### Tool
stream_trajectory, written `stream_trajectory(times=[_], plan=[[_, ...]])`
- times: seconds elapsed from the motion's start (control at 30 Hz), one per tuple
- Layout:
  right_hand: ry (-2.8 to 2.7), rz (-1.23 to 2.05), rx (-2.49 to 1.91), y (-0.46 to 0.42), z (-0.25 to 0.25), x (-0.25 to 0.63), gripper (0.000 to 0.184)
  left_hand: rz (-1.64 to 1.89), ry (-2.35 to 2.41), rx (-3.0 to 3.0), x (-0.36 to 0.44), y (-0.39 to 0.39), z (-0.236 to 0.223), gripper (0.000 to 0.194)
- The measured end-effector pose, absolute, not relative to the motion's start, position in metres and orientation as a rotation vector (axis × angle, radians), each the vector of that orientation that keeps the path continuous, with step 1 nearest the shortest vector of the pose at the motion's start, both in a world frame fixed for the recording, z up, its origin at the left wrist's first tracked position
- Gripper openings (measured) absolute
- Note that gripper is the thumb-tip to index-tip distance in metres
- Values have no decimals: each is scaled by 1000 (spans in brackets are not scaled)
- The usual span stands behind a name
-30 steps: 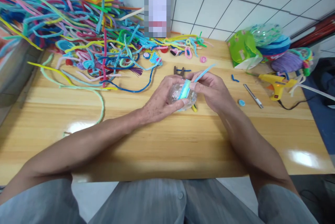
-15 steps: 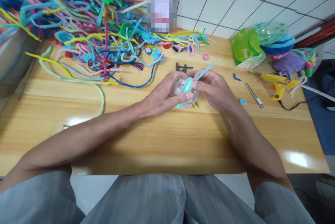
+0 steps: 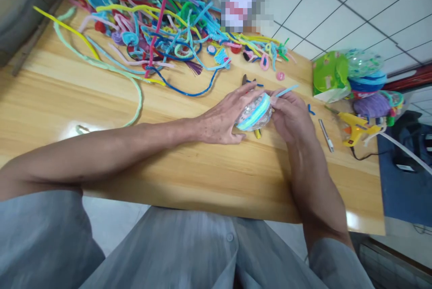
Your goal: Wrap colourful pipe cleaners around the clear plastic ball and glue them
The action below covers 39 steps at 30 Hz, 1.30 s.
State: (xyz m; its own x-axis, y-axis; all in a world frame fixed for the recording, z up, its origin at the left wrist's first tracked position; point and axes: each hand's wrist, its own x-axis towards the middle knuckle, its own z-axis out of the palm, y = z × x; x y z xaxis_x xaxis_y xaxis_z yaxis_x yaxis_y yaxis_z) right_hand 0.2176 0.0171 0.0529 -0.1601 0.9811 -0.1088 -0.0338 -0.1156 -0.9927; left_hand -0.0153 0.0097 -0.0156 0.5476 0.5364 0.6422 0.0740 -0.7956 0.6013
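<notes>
Near the middle of the table a clear, rounded plastic piece (image 3: 264, 120) is banded with light blue and pale green pipe cleaners (image 3: 254, 112). My left hand (image 3: 229, 113) curves around its left side, fingers along the top and thumb underneath. At its upper right, my right hand (image 3: 292, 111) pinches a light blue pipe cleaner (image 3: 286, 90), whose free end sticks out past the fingers. Some right fingertips are hidden. Just behind my left hand lies a dark-handled tool (image 3: 244, 79), partly covered. A small yellow piece (image 3: 258, 133) shows beneath the plastic.
A tangled heap of colourful pipe cleaners (image 3: 148, 28) spreads over the back left. At the right are a yellow glue gun (image 3: 354, 128) with a cord, a slim silver cutter (image 3: 326, 135) and a green packet (image 3: 330, 75). A pink button (image 3: 280, 75) lies behind my hands.
My left thumb has left the front of the plastic piece and is now beneath it. The piece has turned, showing more of the bands. The view has tilted and shifted.
</notes>
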Motion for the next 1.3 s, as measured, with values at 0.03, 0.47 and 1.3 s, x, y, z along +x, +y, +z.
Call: stream_trajectory(times=[0.03, 0.47, 1.3], plan=[[-1237, 1429, -1177, 17, 52, 218, 26, 1179, 492, 2275, -16, 10, -15, 115], [-1224, 1447, -1236, 15, 57, 214, 30, 1154, 533, 2244, -18, 4, -1, 100], [-1502, 1388, -1134, 4, 77, 214, 39, 1230, 614, 2208, -18, 7, 10, 74]])
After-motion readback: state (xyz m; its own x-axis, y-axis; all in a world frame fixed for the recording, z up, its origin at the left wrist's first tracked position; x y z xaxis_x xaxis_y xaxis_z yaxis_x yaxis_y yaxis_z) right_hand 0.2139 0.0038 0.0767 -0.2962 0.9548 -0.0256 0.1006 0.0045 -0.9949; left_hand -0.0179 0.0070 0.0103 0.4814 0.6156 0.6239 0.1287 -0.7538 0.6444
